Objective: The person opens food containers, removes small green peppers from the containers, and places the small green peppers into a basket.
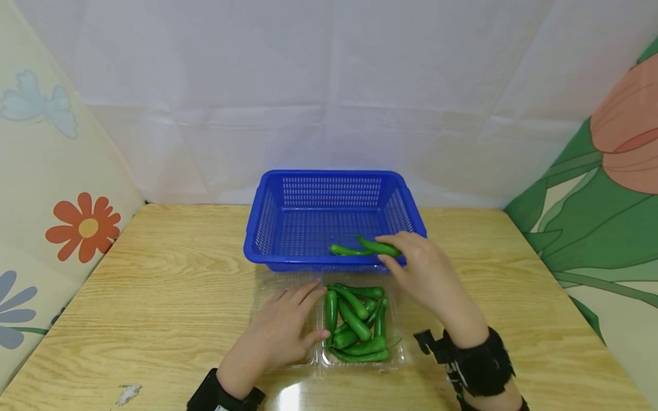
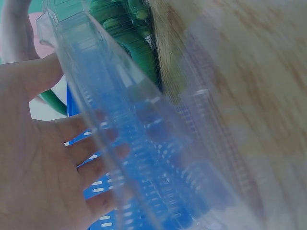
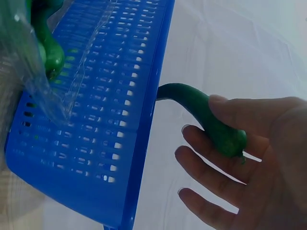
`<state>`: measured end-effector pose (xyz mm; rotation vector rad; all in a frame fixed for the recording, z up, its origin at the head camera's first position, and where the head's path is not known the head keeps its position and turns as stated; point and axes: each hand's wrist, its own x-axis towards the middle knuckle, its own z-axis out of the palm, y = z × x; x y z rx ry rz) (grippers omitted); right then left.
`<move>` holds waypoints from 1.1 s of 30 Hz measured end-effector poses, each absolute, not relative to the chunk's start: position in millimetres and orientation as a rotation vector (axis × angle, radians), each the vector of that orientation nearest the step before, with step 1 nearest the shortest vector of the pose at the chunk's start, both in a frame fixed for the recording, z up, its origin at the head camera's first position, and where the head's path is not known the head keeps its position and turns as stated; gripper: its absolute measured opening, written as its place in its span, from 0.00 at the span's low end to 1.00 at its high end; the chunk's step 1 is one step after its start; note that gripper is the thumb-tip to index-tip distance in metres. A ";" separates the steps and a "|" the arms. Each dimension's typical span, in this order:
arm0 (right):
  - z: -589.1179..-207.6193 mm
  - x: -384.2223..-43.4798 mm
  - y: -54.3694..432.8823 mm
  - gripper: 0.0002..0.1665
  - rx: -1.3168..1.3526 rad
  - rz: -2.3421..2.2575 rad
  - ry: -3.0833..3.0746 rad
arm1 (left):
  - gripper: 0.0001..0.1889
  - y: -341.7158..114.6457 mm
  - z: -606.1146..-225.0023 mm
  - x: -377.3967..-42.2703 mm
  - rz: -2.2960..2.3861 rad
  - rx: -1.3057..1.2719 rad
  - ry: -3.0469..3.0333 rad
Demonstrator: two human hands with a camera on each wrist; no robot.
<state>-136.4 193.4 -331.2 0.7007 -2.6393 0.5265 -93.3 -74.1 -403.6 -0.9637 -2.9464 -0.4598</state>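
Note:
A green chili pepper (image 1: 380, 247) is pinched between the thumb and fingers of my right hand (image 1: 426, 274), above the near right rim of a blue plastic basket (image 1: 255, 228). In the right wrist view the held pepper's thin curved end points toward the basket. Another green pepper (image 1: 345, 250) lies inside, near the front wall. In front of the basket is a clear plastic clamshell box (image 1: 398, 354), its right half full of several green peppers (image 1: 354, 317). My left hand (image 1: 285, 322) rests at its left half, fingers extended, with clear plastic (image 2: 144, 115) across them in the left wrist view.
The wooden table (image 1: 164, 285) has a worn pale patch (image 1: 128, 394) near its front left. A white sheet (image 1: 329, 85) hangs behind the basket, and printed panels with flowers stand at both sides. Each wrist wears a black strap (image 1: 480, 365).

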 end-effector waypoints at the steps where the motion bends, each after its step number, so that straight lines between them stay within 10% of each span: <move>1: -331.5 -136.8 194.5 0.19 0.687 0.523 -2.651 | 0.39 -74.2 -403.7 -93.2 -0.461 -0.963 -2.947; 33: -338.7 -143.8 206.1 0.20 0.593 0.522 -2.779 | 0.38 -73.9 -405.0 -93.1 -0.463 -0.956 -2.944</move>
